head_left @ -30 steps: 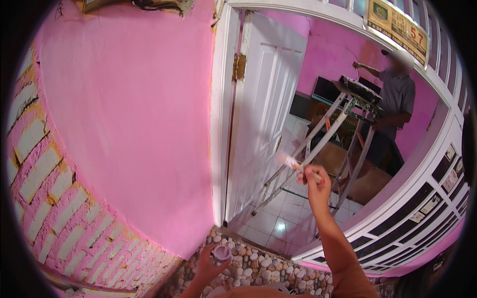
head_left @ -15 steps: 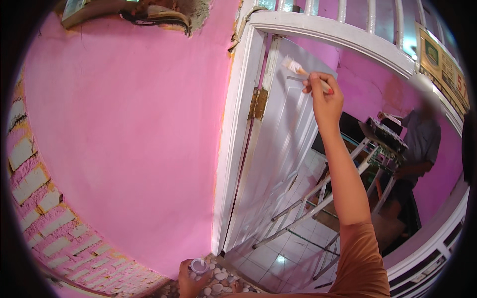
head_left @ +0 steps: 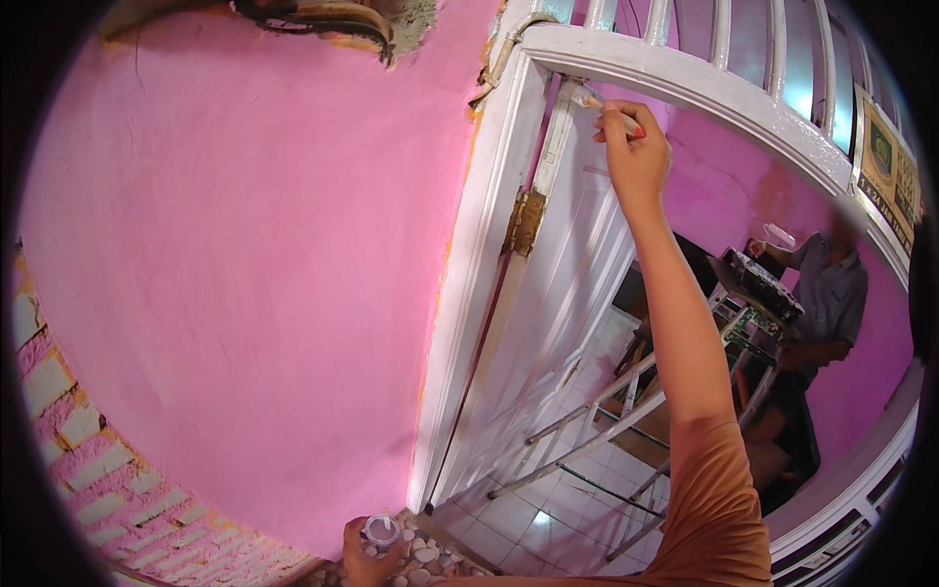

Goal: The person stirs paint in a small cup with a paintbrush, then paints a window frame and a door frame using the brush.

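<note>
My right hand [head_left: 638, 161] is raised high, its fingers closed round the handle of a paintbrush [head_left: 593, 100]. The pale bristles lie at the top of a white panelled door [head_left: 587, 230], by its hinge-side edge; whether they touch it is hard to tell. On that edge sits a rusty brown hinge [head_left: 529, 222], in line with the white door frame [head_left: 471, 284]. Low down, my left hand [head_left: 368, 562] grips a small round cup [head_left: 381, 529] with pale contents and a light stick-like piece at its rim.
A pink wall [head_left: 264, 284] stands at left, with rough brickwork [head_left: 98, 465] along its border. Pebbled flooring [head_left: 425, 556] lies below. Beyond the doorway, a person [head_left: 831, 284] holds a roller beside a stepladder [head_left: 587, 445] with a dark paint tray [head_left: 766, 284] on top.
My right hand has carried the paintbrush up to the door's top corner by the hinge-side edge. The view has shifted a little. The other person's roller has moved.
</note>
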`<state>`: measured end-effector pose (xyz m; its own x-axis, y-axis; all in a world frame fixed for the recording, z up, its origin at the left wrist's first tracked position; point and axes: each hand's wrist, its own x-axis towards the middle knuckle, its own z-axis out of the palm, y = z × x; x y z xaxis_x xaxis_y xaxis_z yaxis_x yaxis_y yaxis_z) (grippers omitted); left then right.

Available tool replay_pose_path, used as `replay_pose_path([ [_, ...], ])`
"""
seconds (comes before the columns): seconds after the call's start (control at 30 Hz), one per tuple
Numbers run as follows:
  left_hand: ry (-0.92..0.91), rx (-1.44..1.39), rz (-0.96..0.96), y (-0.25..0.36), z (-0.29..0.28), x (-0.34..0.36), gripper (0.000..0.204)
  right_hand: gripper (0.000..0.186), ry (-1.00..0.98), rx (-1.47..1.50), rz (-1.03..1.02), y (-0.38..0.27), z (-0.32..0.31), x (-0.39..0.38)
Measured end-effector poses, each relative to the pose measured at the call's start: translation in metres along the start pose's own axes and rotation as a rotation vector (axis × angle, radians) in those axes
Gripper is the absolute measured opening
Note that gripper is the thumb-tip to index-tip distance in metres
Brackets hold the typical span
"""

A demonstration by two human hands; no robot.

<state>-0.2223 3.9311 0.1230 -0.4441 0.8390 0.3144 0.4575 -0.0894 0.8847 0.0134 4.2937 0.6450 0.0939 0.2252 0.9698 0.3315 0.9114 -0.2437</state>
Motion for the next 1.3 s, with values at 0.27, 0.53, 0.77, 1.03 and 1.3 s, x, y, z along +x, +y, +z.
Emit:
replay_pose_path([
  [0.27,0.007,-0.065,0.02,-0.021,-0.017,0.008,0.064,0.02,-0.132,-0.284,-0.074,0.004,-0.005,-0.034],
  [0.53,0.004,-0.147,0.075,-0.03,-0.022,0.023,0.053,0.022,-0.065,-0.421,-0.262,-0.014,0.003,-0.005],
  [0.77,0.01,-0.116,0.0,-0.03,-0.022,0.024,0.053,0.023,-0.219,-0.404,-0.287,-0.016,0.003,-0.041],
  [1.03,-0.027,-0.123,-0.042,-0.025,-0.02,0.03,0.058,0.023,-0.308,-0.553,-0.255,-0.014,0.003,-0.043],
  [1.3,-0.049,-0.072,0.008,-0.031,-0.015,0.03,0.061,0.026,-0.223,-0.516,-0.295,-0.024,-0.007,-0.024],
])
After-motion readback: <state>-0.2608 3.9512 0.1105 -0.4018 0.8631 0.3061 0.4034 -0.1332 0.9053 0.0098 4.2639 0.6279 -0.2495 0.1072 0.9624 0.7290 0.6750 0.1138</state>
